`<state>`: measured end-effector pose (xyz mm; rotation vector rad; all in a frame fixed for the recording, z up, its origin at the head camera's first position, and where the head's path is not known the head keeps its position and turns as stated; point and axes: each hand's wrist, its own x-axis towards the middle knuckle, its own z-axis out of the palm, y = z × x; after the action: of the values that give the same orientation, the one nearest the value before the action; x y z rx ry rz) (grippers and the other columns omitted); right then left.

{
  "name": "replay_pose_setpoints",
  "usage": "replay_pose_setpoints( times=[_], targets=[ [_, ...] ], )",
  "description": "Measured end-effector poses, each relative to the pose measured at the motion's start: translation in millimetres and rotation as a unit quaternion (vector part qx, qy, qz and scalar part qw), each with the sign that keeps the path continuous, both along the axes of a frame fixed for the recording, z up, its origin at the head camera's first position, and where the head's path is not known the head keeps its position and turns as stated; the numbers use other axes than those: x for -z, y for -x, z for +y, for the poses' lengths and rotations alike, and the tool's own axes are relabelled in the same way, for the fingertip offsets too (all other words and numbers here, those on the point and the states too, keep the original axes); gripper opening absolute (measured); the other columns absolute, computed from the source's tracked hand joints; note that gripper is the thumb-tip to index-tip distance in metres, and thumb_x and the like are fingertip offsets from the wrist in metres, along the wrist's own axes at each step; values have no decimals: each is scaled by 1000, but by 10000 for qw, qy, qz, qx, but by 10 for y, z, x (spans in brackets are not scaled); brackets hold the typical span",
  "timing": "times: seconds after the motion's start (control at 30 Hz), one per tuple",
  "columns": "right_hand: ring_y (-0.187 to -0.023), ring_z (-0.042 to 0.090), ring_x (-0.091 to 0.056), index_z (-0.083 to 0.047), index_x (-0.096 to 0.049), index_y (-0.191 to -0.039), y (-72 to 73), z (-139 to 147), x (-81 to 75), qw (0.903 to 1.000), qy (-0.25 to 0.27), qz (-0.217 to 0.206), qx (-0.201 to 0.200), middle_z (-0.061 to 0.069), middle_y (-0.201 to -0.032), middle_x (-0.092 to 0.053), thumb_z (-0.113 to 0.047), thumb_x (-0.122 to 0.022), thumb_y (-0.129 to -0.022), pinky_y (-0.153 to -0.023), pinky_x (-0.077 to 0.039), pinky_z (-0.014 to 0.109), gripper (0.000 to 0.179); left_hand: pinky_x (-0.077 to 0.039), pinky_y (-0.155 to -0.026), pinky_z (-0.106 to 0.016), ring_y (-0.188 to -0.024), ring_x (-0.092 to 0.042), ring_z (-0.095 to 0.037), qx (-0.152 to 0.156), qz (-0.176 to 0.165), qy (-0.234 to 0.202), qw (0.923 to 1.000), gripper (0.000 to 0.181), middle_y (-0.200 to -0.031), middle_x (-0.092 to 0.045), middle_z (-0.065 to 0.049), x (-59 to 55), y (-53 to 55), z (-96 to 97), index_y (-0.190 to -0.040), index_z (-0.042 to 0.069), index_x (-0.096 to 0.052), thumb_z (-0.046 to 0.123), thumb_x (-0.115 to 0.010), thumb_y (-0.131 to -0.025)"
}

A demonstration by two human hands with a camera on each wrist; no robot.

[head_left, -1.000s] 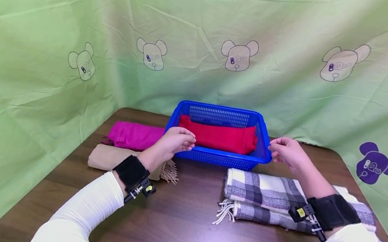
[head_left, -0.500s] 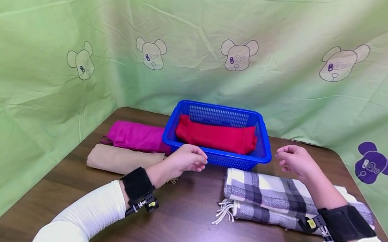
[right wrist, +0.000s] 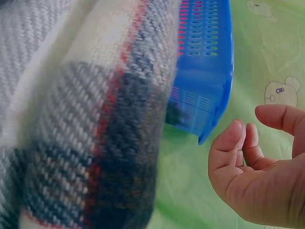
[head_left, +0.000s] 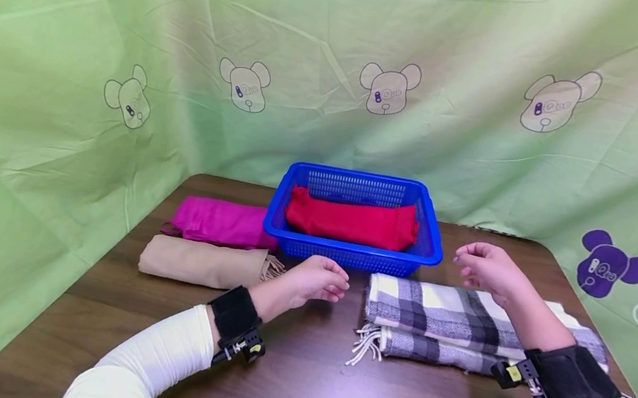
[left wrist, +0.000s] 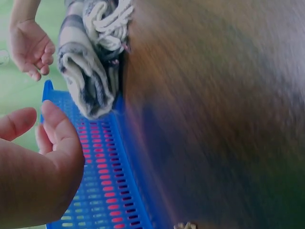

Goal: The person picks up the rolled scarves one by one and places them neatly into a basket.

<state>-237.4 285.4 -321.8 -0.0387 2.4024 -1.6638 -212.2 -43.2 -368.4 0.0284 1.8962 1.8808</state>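
A blue plastic basket (head_left: 348, 256) stands at the back of the table with a folded red cloth (head_left: 352, 222) lying in it. My left hand (head_left: 311, 282) hovers in front of the basket, loosely bent and holding nothing. Over the far edge of a folded plaid scarf (head_left: 430, 312) my right hand (head_left: 489, 270) hangs, also without anything in it. In the left wrist view a gap shows between thumb and fingers of the left hand (left wrist: 43, 167). The right wrist view shows the right hand (right wrist: 267, 176) apart from the scarf (right wrist: 95, 119), fingers relaxed.
Left of the basket lies a folded magenta cloth (head_left: 226, 222). A rolled beige scarf (head_left: 200, 262) with fringe lies in front of it. Behind the brown wooden table (head_left: 296, 382) hangs a green curtain (head_left: 317, 19) with printed bear heads.
My left hand has moved from the basket's front left rim toward the front and right. My right hand has drawn away from the basket's right rim, slightly right and nearer.
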Motion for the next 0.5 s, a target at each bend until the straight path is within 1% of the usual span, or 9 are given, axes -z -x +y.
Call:
replay_pose_setpoints(
  times=[0.07, 0.13, 0.2, 0.27, 0.33, 0.37, 0.43, 0.5],
  targets=[
    [-68, 8, -55, 0, -51, -103, -5, 7, 17, 10000, 14, -7, -10, -4, -86, -57, -4, -55, -92, -60, -54, 24, 12, -57, -62, -25, -63, -62, -13, 52, -40, -19, 10000, 23, -74, -65, -5, 13, -15, 23, -108, -13, -57, -7, -63, -86],
    [-68, 8, -55, 1, -51, -103, -5, 23, 37, 10000, -6, -3, -52, -3, -87, -57, -4, -54, -92, -60, -54, 24, 12, -59, -69, -30, -67, -65, -16, 120, -84, -84, 9999, 26, -76, -65, -7, 37, -23, 47, -110, -14, -56, -7, -62, -86],
    [-68, 9, -55, 3, -50, -105, -5, 42, 57, 9999, -43, 4, -117, -1, -87, -57, -5, -54, -92, -60, -54, 25, 15, -59, -74, -34, -72, -67, -19, 164, -161, -136, 9996, 28, -83, -68, -15, 53, -34, 72, -113, -14, -55, -6, -62, -87],
    [-69, 9, -55, 4, -49, -105, -5, 67, 70, 9998, -81, 7, -192, 0, -88, -56, -4, -54, -92, -61, -54, 26, 17, -59, -78, -37, -81, -70, -27, 195, -227, -164, 9994, 30, -93, -68, -25, 70, -38, 96, -117, -15, -54, -6, -61, -89],
    [-69, 10, -55, 6, -48, -107, -1, 97, 78, 9996, -105, -3, -263, 0, -87, -55, -4, -54, -92, -62, -55, 27, 19, -58, -79, -37, -89, -70, -32, 207, -287, -149, 9993, 32, -105, -65, -31, 78, -43, 116, -119, -16, -54, -5, -61, -89],
    [-69, 10, -55, 7, -48, -108, -1, 111, 78, 9995, -109, -18, -293, 0, -87, -55, -4, -54, -93, -62, -55, 27, 21, -58, -79, -37, -92, -69, -34, 206, -315, -128, 9992, 33, -111, -63, -33, 77, -45, 124, -120, -16, -54, -5, -61, -89],
    [-70, 11, -55, 8, -47, -109, -1, 139, 76, 9993, -109, -53, -344, 1, -88, -55, -5, -54, -93, -63, -55, 28, 21, -59, -78, -37, -96, -68, -37, 195, -343, -93, 9992, 34, -113, -63, -33, 85, -46, 138, -120, -15, -54, -4, -62, -89],
    [-70, 11, -55, 9, -46, -111, -5, 167, 76, 9992, -114, -93, -375, 1, -88, -54, -5, -54, -94, -64, -55, 28, 24, -59, -77, -37, -94, -68, -35, 201, -367, -69, 9991, 35, -114, -63, -32, 88, -51, 149, -120, -15, -54, -3, -62, -88]
  ],
)
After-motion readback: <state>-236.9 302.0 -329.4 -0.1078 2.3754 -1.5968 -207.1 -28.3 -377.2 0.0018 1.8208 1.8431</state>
